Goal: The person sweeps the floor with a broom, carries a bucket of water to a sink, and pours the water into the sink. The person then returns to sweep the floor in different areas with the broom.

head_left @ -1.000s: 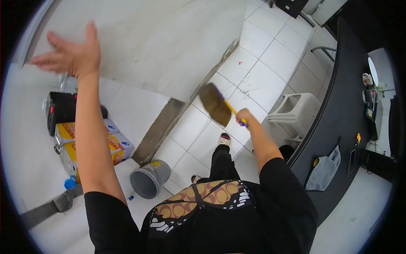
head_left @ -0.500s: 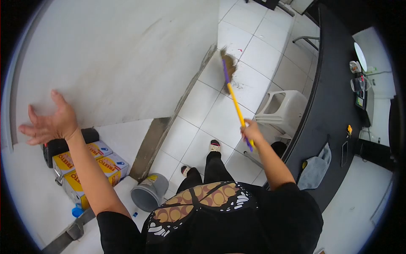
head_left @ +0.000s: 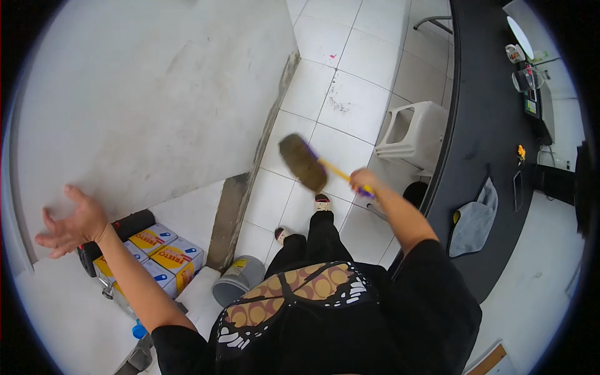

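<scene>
My right hand (head_left: 362, 181) is closed round the yellow and purple handle of a short broom (head_left: 303, 164). The broom's brown bristle head is raised over the white floor tiles, near my feet, and looks slightly blurred. Dark specks of dirt (head_left: 339, 105) and a small red scrap (head_left: 332, 57) lie on the tiles beyond it. My left hand (head_left: 75, 224) is held out at the far left with its fingers spread and nothing in it, in front of the stained white wall panel (head_left: 187, 81).
Yellow and white boxes (head_left: 169, 253) stand below my left hand, with a grey bucket (head_left: 240, 281) beside them. A white plastic stool (head_left: 415, 134) is next to the long black counter (head_left: 481, 81), which bears a grey cloth (head_left: 475, 222) and a phone (head_left: 517, 190).
The broom first reached out to the dirt on the tiles, then came back toward my feet with its head lifted. My left hand has moved lower in view, still spread.
</scene>
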`<state>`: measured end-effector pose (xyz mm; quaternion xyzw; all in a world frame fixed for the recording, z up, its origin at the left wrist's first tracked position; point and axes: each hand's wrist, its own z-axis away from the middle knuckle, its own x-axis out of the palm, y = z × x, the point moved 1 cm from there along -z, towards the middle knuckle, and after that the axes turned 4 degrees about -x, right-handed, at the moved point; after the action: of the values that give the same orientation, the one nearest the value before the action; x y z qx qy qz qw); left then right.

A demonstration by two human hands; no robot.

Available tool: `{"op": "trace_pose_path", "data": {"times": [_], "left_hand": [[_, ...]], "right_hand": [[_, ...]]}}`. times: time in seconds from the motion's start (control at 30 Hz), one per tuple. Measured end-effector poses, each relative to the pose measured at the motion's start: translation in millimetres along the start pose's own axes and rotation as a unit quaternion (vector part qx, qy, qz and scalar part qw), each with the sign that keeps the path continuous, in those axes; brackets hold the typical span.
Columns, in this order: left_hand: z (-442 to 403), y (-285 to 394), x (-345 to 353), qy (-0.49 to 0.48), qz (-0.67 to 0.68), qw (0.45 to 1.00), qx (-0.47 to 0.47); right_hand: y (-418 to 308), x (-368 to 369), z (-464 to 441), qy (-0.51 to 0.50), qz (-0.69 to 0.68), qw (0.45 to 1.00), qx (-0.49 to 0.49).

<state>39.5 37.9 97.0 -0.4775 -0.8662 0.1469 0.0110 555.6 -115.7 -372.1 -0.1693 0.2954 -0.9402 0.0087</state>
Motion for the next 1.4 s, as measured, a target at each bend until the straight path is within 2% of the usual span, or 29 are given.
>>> {"op": "trace_pose_path", "data": {"times": [0.07,0.13,0.17,0.2,0.23,0.33,0.4,0.43,0.53,0.57,0.6,0.67,0.73,0.8,0.87,0.97,1.03,1.13,1.17,1.27,1.33,1.37,1.4], "left_hand": [[3.2,-14.7,12.8,0.02,-0.023,0.999,0.011],[3.9,-18.6,16.4,0.033,-0.023,0.999,0.02],[2.5,-16.6,13.9,0.036,-0.01,0.999,0.022],[2.2,-16.5,14.2,0.037,-0.007,0.999,0.022],[2.0,-16.5,14.6,0.039,-0.003,0.999,0.022],[3.0,-21.0,17.1,0.031,-0.014,0.999,0.026],[4.4,-21.9,16.5,0.02,-0.015,0.999,0.031],[3.6,-20.2,14.2,0.014,-0.014,0.999,0.032],[2.9,-10.4,3.2,0.016,0.018,0.999,0.027],[2.3,-1.7,0.3,0.034,0.045,0.998,0.013],[2.4,1.0,-0.9,0.054,0.073,0.996,-0.003],[4.9,-4.6,-0.2,0.05,0.077,0.995,0.026],[4.3,-8.2,0.4,0.056,0.09,0.993,0.049],[2.3,-7.7,-3.8,0.068,0.111,0.989,0.068],[4.2,-6.6,-6.4,0.059,0.136,0.987,0.063],[6.0,-7.9,-7.9,0.073,0.183,0.979,0.05],[4.5,-8.0,-8.5,0.076,0.218,0.972,0.051],[5.0,-7.0,-15.1,0.073,0.244,0.966,0.051],[5.3,-7.1,-14.7,0.082,0.25,0.963,0.053],[5.4,-9.9,-18.6,0.079,0.267,0.959,0.061],[4.3,-9.7,-16.4,0.074,0.279,0.955,0.068],[4.5,-10.3,-15.7,0.073,0.283,0.954,0.071],[4.9,-10.6,-17.0,0.071,0.286,0.953,0.074]], "right_hand": [[-32.4,-42.1,-22.7,0.103,0.198,0.974,0.039],[-60.7,-72.8,-42.7,0.214,0.395,0.893,0.03],[-70.7,-83.0,-49.4,0.266,0.451,0.852,0.018],[-99.8,-67.6,-26.0,0.322,0.335,0.885,-0.004],[-121.2,-61.3,-13.3,0.345,0.387,0.854,-0.027],[-160.8,-52.7,19.0,0.379,0.343,0.855,-0.089],[-150.8,-62.1,25.9,0.322,0.128,0.936,-0.06],[-145.4,-63.2,29.5,0.285,0.015,0.957,-0.044],[-143.3,-34.6,67.1,0.285,-0.05,0.955,-0.069],[-140.0,-29.0,75.9,0.271,0.023,0.96,-0.071],[-131.0,-23.4,82.5,0.235,-0.019,0.97,-0.062],[-112.3,-9.0,101.9,0.165,-0.101,0.98,-0.053],[-92.5,27.8,130.0,0.177,-0.011,0.984,-0.035],[-71.7,67.5,157.0,0.169,-0.016,0.985,-0.013],[-54.5,101.0,182.6,0.09,-0.097,0.991,0.021],[-39.0,161.3,202.4,0.023,-0.165,0.981,0.101],[-26.3,201.3,207.7,-0.011,-0.199,0.967,0.159],[-1.7,247.3,191.8,-0.116,-0.255,0.935,0.217],[9.6,261.2,178.3,-0.096,-0.266,0.927,0.244],[36.9,282.0,118.5,-0.092,-0.12,0.954,0.258],[124.5,278.1,16.8,-0.135,-0.092,0.936,0.312],[70.4,292.3,46.6,-0.11,0.02,0.975,0.193],[70.9,294.6,25.1,-0.13,0.001,0.969,0.212]]}}
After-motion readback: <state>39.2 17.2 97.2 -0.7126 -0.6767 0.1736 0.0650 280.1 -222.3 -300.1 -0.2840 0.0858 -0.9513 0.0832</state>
